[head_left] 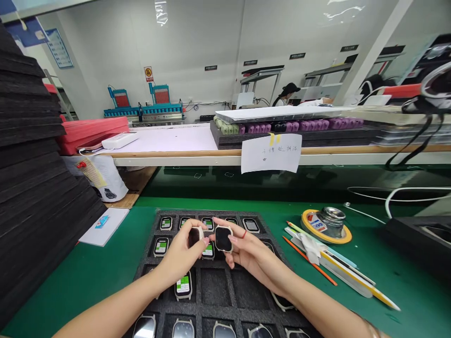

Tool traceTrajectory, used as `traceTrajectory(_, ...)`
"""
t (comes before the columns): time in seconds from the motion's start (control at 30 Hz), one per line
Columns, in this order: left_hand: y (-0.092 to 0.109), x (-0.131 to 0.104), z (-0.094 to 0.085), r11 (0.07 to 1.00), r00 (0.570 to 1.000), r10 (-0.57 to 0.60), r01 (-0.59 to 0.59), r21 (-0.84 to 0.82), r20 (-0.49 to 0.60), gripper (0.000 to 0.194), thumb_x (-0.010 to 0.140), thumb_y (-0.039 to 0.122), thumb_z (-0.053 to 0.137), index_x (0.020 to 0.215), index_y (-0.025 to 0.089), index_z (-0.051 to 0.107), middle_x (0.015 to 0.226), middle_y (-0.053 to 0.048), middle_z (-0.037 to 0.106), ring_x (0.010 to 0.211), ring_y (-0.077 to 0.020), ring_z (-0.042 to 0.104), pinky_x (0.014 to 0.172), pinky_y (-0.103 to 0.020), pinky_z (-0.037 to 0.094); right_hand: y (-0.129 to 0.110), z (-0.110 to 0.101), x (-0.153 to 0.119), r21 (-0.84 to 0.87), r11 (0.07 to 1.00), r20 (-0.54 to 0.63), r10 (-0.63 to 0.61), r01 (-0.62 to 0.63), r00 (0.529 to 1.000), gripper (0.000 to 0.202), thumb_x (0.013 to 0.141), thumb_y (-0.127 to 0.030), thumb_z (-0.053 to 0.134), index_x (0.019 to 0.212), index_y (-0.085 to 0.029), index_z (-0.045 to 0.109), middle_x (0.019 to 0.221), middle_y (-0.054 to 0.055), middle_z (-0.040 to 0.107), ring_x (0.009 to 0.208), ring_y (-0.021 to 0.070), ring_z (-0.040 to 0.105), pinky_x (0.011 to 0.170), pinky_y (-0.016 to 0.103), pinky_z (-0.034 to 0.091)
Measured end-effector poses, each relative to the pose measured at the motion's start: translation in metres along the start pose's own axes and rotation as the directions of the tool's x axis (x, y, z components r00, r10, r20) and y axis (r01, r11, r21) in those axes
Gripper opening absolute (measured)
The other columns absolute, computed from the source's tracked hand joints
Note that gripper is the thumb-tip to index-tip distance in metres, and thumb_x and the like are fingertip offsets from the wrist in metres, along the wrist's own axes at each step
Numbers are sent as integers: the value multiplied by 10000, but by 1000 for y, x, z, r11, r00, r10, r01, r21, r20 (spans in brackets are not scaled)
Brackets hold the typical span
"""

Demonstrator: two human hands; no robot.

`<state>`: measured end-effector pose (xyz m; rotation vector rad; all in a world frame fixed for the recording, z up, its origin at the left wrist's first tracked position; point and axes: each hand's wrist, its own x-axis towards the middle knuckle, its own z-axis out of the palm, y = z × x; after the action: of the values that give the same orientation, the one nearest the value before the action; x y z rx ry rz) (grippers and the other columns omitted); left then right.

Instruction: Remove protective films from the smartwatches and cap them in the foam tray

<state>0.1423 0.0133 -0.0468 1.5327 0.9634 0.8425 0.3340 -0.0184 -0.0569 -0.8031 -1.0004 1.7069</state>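
Observation:
My left hand (183, 251) holds a watch case (194, 236) with a dark screen, tilted between thumb and fingers. Beside it, my right hand (244, 246) grips a second watch case (223, 238), its black screen facing up. Both are held just above a black foam tray (229, 286) with square compartments. Several watch cases lie in the tray, some with lit green and white screens, such as one (183, 285) in the third row. Others in the front row, like the one (183, 328) below my left wrist, have grey screens.
Black foam sheets (31, 188) are stacked at the left, near a white card (104, 227). On the right are a glass jar (331, 220) on a tape roll, pens and tools (338, 267). A shelf (183, 159) crosses behind; a person (287, 94) sits in the distance.

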Motion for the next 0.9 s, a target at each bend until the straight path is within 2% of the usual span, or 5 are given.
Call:
traceTrajectory(0.1, -5, -3, -2, 998, 999, 31, -31, 55, 9, 95, 891, 250, 526, 979, 226, 499, 796, 43, 479, 630, -104, 429, 605, -245, 379, 3, -4, -4, 56, 998, 80, 1, -5, 997, 533, 810, -403, 781, 1314, -334, 620, 992, 13, 665, 669, 97, 597, 708, 293, 519)
traceTrajectory(0.27, -5, -8, 2, 989, 996, 77, -82, 124, 39, 82, 891, 218, 524, 973, 225, 513, 861, 21, 525, 748, -138, 456, 709, -277, 373, 8, -7, -5, 74, 997, 109, -43, 36, 993, 451, 825, -377, 780, 1259, -394, 658, 967, -17, 637, 676, 83, 615, 719, 286, 535)
traceTrajectory(0.53, -9, -8, 3, 984, 990, 112, -122, 130, 81, 125, 873, 204, 538, 988, 229, 499, 931, -1, 548, 854, -168, 506, 805, -300, 411, 7, -7, -6, 110, 993, 162, 18, -36, 987, 472, 808, -355, 792, 1263, -346, 668, 919, -10, 634, 718, 121, 645, 735, 308, 544)
traceTrajectory(0.77, -8, -9, 2, 961, 982, 162, -178, 212, 93, 36, 938, 245, 478, 965, 230, 497, 930, -6, 562, 868, -169, 516, 807, -288, 403, 9, -10, -5, 85, 996, 150, 27, -40, 988, 482, 799, -376, 796, 1261, -349, 663, 976, 1, 648, 684, 122, 654, 719, 326, 536)
traceTrajectory(0.9, -7, -10, 2, 960, 984, 151, -170, 222, 100, 53, 957, 280, 467, 976, 236, 490, 881, 6, 549, 817, -163, 500, 760, -282, 397, 10, -9, -6, 70, 997, 132, -1, -9, 991, 446, 799, -381, 796, 1227, -342, 678, 1006, 10, 647, 681, 115, 636, 721, 333, 534)
